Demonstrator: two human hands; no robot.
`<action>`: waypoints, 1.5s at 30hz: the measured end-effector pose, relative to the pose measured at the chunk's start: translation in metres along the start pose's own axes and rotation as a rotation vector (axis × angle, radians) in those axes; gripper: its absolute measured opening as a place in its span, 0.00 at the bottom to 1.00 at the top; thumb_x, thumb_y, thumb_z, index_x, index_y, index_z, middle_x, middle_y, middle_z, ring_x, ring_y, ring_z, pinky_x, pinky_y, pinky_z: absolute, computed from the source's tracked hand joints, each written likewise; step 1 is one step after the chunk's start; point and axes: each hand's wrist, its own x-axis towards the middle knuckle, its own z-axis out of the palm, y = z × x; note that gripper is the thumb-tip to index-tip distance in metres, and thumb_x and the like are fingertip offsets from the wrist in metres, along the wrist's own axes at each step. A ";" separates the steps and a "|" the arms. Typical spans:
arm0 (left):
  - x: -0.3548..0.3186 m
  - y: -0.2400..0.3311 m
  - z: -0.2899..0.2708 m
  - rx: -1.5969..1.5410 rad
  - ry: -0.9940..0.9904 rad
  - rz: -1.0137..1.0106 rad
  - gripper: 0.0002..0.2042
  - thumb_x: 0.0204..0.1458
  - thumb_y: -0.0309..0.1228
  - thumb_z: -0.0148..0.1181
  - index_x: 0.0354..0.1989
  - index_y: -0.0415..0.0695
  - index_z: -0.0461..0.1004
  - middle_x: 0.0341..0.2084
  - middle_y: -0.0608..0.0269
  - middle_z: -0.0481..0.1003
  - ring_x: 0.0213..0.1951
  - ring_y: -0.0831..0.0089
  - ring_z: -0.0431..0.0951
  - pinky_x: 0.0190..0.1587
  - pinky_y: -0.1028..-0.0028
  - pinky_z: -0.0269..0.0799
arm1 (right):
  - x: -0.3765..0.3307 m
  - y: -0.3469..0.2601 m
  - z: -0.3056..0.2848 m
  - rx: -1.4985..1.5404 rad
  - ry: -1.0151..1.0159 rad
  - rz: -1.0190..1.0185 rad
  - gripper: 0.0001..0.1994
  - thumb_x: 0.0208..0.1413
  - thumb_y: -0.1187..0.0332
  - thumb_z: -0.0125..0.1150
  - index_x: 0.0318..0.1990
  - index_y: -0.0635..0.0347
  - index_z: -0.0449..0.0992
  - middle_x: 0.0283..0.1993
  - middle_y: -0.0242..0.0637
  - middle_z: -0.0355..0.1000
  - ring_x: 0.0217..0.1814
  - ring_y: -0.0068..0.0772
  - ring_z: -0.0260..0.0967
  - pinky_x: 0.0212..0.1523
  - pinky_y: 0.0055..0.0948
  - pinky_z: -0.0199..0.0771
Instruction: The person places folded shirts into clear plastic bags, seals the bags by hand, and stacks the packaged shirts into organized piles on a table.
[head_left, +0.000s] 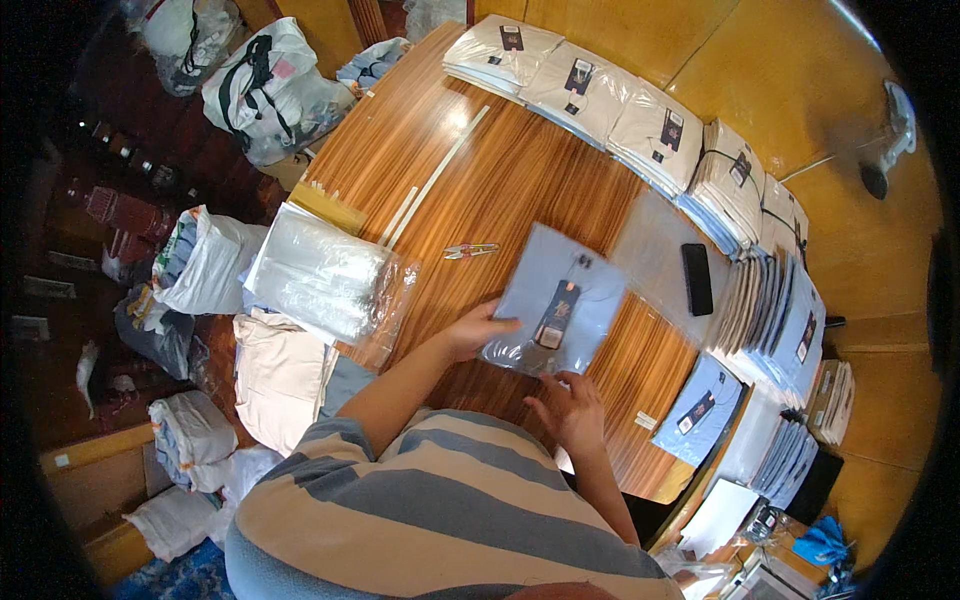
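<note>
A folded light blue garment (520, 290) in a clear plastic bag, with a dark hang tag (556, 315) on its front, is held over the wooden table near my body. My left hand (478, 330) grips its lower left side, the thumb lying on top of the bag. Close to the bag's lower edge is my right hand (572, 408), its thumb and fingers apart and nothing seen between them. Whether its fingertips touch the bag is hard to tell. Thread snips (471, 251) lie on the table, left of the garment.
Clear plastic bags (320, 270) are stacked at the table's left edge, beside folded beige garments (280, 375). Stacks of bagged garments (580, 95) line the far and right edges. A black phone (697, 279) rests on plastic sheets at right. Another bagged blue garment (697, 410) lies at lower right.
</note>
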 end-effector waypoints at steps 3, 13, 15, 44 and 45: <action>0.007 -0.032 -0.019 -0.076 0.174 0.016 0.34 0.58 0.23 0.67 0.73 0.42 0.59 0.61 0.56 0.72 0.60 0.65 0.73 0.63 0.62 0.70 | 0.002 0.016 0.005 -0.092 0.066 0.260 0.26 0.51 0.60 0.78 0.55 0.64 0.78 0.49 0.50 0.76 0.51 0.48 0.76 0.49 0.42 0.79; -0.019 0.085 -0.014 0.523 0.089 0.435 0.31 0.60 0.26 0.61 0.71 0.35 0.58 0.60 0.45 0.72 0.62 0.59 0.72 0.65 0.63 0.67 | 0.062 0.009 0.050 1.233 0.009 1.019 0.27 0.64 0.57 0.68 0.63 0.65 0.71 0.49 0.35 0.76 0.49 0.31 0.73 0.47 0.32 0.76; -0.019 0.119 -0.033 0.459 0.021 0.518 0.31 0.60 0.27 0.62 0.71 0.34 0.58 0.60 0.45 0.72 0.63 0.58 0.72 0.66 0.63 0.66 | 0.082 0.023 0.068 1.226 -0.004 0.946 0.24 0.68 0.58 0.63 0.63 0.64 0.71 0.47 0.31 0.75 0.49 0.27 0.71 0.47 0.30 0.74; -0.153 0.181 -0.143 0.889 0.501 0.501 0.30 0.56 0.26 0.64 0.68 0.37 0.66 0.52 0.43 0.78 0.39 0.55 0.86 0.38 0.67 0.82 | 0.388 -0.002 0.022 -0.187 0.134 -0.530 0.43 0.52 0.52 0.77 0.72 0.58 0.64 0.79 0.57 0.50 0.81 0.62 0.47 0.77 0.58 0.49; -0.151 0.198 -0.139 1.010 0.358 0.462 0.30 0.54 0.26 0.64 0.68 0.40 0.67 0.50 0.44 0.79 0.37 0.55 0.86 0.36 0.66 0.82 | 0.360 -0.025 0.011 -0.228 0.169 -0.595 0.43 0.52 0.50 0.76 0.73 0.56 0.63 0.80 0.56 0.48 0.81 0.62 0.46 0.77 0.61 0.48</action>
